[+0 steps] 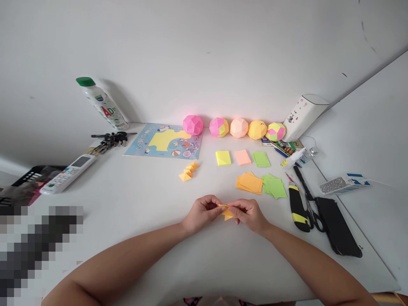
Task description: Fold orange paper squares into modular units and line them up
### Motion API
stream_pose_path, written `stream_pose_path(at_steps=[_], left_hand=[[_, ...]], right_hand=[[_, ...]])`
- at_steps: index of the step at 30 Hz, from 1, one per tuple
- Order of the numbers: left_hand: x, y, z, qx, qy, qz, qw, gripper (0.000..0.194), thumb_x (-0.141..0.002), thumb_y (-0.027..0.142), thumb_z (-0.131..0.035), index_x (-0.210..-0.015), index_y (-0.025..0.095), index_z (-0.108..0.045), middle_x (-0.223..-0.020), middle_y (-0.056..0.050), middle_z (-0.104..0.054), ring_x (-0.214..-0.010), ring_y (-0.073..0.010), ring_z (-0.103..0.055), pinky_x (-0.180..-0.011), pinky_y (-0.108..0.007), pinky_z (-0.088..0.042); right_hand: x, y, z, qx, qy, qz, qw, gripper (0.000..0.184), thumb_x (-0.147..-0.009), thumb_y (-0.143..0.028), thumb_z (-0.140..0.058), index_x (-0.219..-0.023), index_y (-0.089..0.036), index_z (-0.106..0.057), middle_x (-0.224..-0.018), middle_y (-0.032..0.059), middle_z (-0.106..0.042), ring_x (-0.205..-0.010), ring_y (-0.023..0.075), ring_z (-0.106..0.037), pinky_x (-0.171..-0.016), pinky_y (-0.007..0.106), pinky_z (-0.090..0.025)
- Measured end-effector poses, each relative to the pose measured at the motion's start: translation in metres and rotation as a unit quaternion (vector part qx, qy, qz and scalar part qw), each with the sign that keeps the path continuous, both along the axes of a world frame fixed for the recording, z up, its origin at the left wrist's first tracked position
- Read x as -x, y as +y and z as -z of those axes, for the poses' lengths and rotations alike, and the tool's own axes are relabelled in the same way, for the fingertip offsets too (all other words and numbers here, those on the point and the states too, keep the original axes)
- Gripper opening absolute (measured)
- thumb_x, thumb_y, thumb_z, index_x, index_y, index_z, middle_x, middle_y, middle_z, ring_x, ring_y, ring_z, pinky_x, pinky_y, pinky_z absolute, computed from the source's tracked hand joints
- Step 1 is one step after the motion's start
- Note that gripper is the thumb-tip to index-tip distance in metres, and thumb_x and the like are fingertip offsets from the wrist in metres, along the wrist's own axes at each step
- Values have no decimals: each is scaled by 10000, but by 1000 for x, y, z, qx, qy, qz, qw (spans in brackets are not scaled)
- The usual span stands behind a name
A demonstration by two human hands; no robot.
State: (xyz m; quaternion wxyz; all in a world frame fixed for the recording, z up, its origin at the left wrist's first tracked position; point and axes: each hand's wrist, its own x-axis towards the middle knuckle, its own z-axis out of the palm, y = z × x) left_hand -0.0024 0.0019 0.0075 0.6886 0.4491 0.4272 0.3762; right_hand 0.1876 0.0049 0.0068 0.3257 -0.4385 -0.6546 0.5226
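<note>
Low over the white table, both my hands pinch one small piece of orange paper (228, 213), partly folded, with a pointed corner hanging down. My left hand (205, 212) is closed on its left side, thumb on top. My right hand (250, 214) grips its right side between thumb and fingers. Ahead to the left lie several folded orange paper units (189, 171) in a short row. Beyond my right hand are loose orange sheets (249, 182) and green sheets (274, 186), overlapping each other.
Yellow (223, 158), pink (243, 157) and green note pads (262, 159) lie farther back. Several paper balls, one pink (193, 125), line the wall. On the right are a box cutter (298, 208), scissors (314, 214) and a black phone (338, 226); a remote (68, 173) and bottle (103, 104) stand left.
</note>
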Motion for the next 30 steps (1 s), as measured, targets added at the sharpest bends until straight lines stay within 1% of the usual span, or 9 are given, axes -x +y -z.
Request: stream_pose_path(at_steps=[5, 9, 14, 18, 22, 26, 30], left_hand=[[0, 0, 1, -1, 4, -8, 1000, 318, -675, 423, -685, -714, 149, -530, -506, 69, -468, -406, -36, -373, -395, -172, -283], [1, 0, 2, -1, 8, -5, 1000, 299, -689, 410, -676, -698, 147, -535, -482, 74, -441, -409, -37, -360, -398, -170, -272], [3, 1, 5, -18, -23, -6, 1000, 268, -698, 368, -680, -663, 148, -532, -531, 56, -467, -446, -45, -374, -416, -177, -280], [3, 1, 6, -12, -49, -9, 999, 264, -690, 336, -695, -629, 139, -529, -602, 42, -484, -462, -41, -380, -424, -187, -289], [3, 1, 6, -9, -77, -18, 997, 252, -695, 309, -693, -610, 137, -529, -619, 42, -479, -457, -36, -377, -416, -190, -268], [2, 1, 4, -4, -81, -28, 996, 273, -694, 322, -692, -598, 136, -516, -620, 40, -483, -450, -33, -375, -421, -196, -257], [3, 3, 1, 21, -92, -61, 994, 311, -725, 379, -653, -620, 153, -469, -541, 61, -434, -414, -30, -334, -415, -190, -224]], right_hand=[[1, 1, -3, 0, 3, -1, 1000, 245, -806, -361, -575, -859, -161, -706, -556, -2, -585, -421, 90, -506, -413, 212, -421], [0, 1, -2, 8, 9, -5, 1000, 249, -806, -367, -575, -856, -160, -703, -590, 8, -603, -427, 89, -505, -417, 215, -430], [0, 2, -1, 20, 17, -10, 1000, 248, -803, -370, -580, -861, -162, -702, -605, 10, -610, -428, 87, -503, -416, 216, -431], [0, 2, -2, 36, 31, -16, 999, 236, -802, -357, -588, -856, -154, -696, -641, 18, -624, -426, 77, -497, -419, 216, -430], [1, 3, -2, 50, 44, -16, 998, 228, -795, -354, -597, -839, -152, -693, -630, 11, -615, -419, 74, -485, -416, 216, -429], [0, 3, -1, 57, 48, -16, 997, 223, -792, -352, -603, -843, -154, -691, -627, 5, -609, -425, 74, -487, -422, 216, -429], [-1, 4, 0, 82, 60, 8, 995, 228, -779, -357, -614, -836, -146, -681, -598, -11, -583, -408, 73, -487, -408, 215, -419]])
